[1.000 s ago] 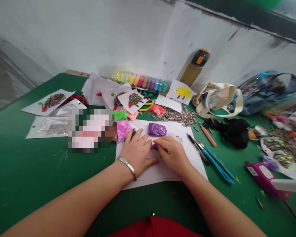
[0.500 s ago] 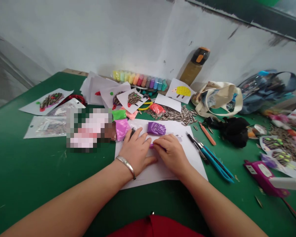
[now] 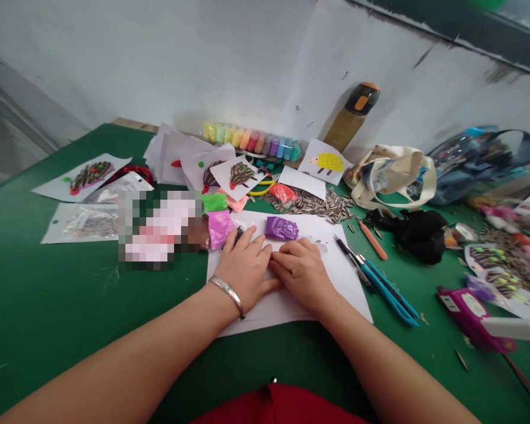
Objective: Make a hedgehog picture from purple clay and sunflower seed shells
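My left hand (image 3: 242, 268) lies flat on a white sheet of paper (image 3: 269, 311), fingers spread, a silver bangle at the wrist. Beside its fingertips my right hand (image 3: 304, 274) is closed in a pinch low over the same sheet. A bit of purple clay showed at those fingertips a moment ago; now the fingers hide it. Just beyond my hands a purple clay packet (image 3: 281, 228) rests on the paper. A pink clay packet (image 3: 219, 228) lies by the sheet's upper left corner, with a green packet (image 3: 214, 203) behind it.
Sunflower seeds (image 3: 327, 205) are heaped behind the sheet, near hedgehog pictures (image 3: 241, 174). On the right lie an orange clay tool (image 3: 373, 238), blue tweezers (image 3: 391, 294) and a magenta glue gun (image 3: 472, 315). A bottle (image 3: 351, 118) and a cream bag (image 3: 391, 176) stand by the wall.
My right hand has shifted slightly left, its fingers drawn in against my left hand. The purple clay that showed between them is now covered. My left hand stays put.
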{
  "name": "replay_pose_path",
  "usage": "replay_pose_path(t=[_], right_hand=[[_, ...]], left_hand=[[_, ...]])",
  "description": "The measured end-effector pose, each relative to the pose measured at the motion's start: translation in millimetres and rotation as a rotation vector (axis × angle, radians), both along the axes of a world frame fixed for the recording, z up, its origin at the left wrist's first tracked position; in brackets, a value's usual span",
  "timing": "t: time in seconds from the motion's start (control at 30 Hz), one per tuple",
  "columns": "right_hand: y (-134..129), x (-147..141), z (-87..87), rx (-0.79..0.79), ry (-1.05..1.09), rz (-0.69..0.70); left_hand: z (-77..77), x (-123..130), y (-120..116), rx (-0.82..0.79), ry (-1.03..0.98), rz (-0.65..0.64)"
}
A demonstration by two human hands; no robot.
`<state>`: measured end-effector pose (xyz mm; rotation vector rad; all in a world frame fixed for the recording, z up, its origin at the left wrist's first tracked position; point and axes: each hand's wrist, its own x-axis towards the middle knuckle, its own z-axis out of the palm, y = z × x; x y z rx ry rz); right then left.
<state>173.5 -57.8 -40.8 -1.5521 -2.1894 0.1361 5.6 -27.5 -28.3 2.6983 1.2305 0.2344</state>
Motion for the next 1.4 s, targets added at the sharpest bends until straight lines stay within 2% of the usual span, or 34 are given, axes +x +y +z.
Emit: replay_pose_path(t=[0.4, 0.7, 0.8, 0.97, 1.4], right_hand=[[-11.4, 19.4, 9.6, -0.016, 0.137, 0.033], [-3.4, 6.7, 8.4, -0.099, 0.411, 0.044], [-1.3, 2.2, 9.2, -0.103, 0.394, 0.054], [-0.6, -3.0, 9.9, -0.083, 0.311, -0.005], [0.5, -11.6, -0.4, -0.033, 0.123, -0.106]], left_hand=[[-0.3, 0.8, 0.0, -0.025, 0.006, 0.018], [-3.5, -0.3, 1.4, -0.019, -0.010, -0.004], [-4.3, -0.5, 1.5, -0.017, -0.023, -0.006], [-3.5, 0.2, 1.6, -0.014, -0.015, -0.006], [-4.5, 0.2, 2.2, -0.015, -0.020, 0.052]])
